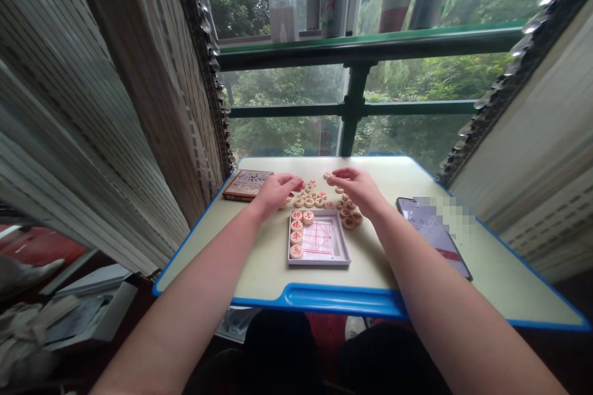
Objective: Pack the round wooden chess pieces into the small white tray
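Two curtains, blue-edged table [259, 271], green window railing [417, 43], trees outside

Round wooden pcs [296, 237], five w/ red chars flat in open white box [319, 263], others loose beyond, prob. flat

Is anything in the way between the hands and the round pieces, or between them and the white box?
Nothing visible blocks the left hand or right hand from nearby pieces. Between the far piece by the right hand and the box lie other pieces, then its rim.
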A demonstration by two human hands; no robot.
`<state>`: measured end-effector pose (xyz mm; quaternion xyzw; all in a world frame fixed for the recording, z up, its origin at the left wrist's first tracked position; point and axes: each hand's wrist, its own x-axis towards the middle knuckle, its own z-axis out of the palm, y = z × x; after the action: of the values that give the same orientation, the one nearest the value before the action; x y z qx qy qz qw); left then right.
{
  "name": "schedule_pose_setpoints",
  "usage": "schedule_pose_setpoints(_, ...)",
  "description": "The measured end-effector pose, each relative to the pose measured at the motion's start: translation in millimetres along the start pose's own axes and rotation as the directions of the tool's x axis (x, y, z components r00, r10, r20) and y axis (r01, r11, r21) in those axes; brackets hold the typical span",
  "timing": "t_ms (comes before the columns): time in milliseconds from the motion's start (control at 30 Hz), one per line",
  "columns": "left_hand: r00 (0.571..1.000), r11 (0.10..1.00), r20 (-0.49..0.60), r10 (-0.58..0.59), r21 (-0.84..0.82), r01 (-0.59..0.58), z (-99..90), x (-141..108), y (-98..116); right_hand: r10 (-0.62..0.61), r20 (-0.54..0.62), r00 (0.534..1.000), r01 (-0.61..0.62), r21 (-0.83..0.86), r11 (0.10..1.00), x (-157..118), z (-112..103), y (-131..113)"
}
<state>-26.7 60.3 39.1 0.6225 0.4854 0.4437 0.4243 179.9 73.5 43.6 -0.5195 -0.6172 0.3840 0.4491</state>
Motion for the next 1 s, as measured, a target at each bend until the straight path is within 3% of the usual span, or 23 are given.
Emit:
schedule_pose_setpoints(133, 1.0, 0.997, 0.015, 0.003, 0.078, -0.004, 1.8, -2.6, 2.0, -0.037, 0.171, 0.985, -0.003, 0.229, 0.973, -10.1, 4.3, -11.5)
schedule_pose_setpoints(300, 0.998, 0.996, 0.059, -0.013, 0.088, 0.007, 0.4, -5.1, 5.6, -0.084, 0.354, 0.932, -0.008, 0.249, 0.968, -18.8, 10.9, -16.2)
schedule_pose_setpoints(433, 0.993, 0.996, 0.113, -0.02, 0.091, 0.009, -2.7, -10.1, 11.9, -0.091, 0.312, 0.946, 0.001, 0.276, 0.961, -23.3, 15.5, -18.9)
schedule_pose_setpoints(700, 0.983, 0.997, 0.184, 0.01, 0.074, -0.024, -3.4, -17.1, 20.7, -0.219, 0.176, 0.96, 0.16, 0.301, 0.94, -29.1, 21.0, -26.4)
schedule_pose_setpoints(1000, 0.983, 1.0, 0.185, 0.015, -0.012, -0.013, -7.1, -16.0, 17.9, -0.268, 0.268, 0.925, 0.199, 0.257, 0.946, -30.3, 20.9, -24.5)
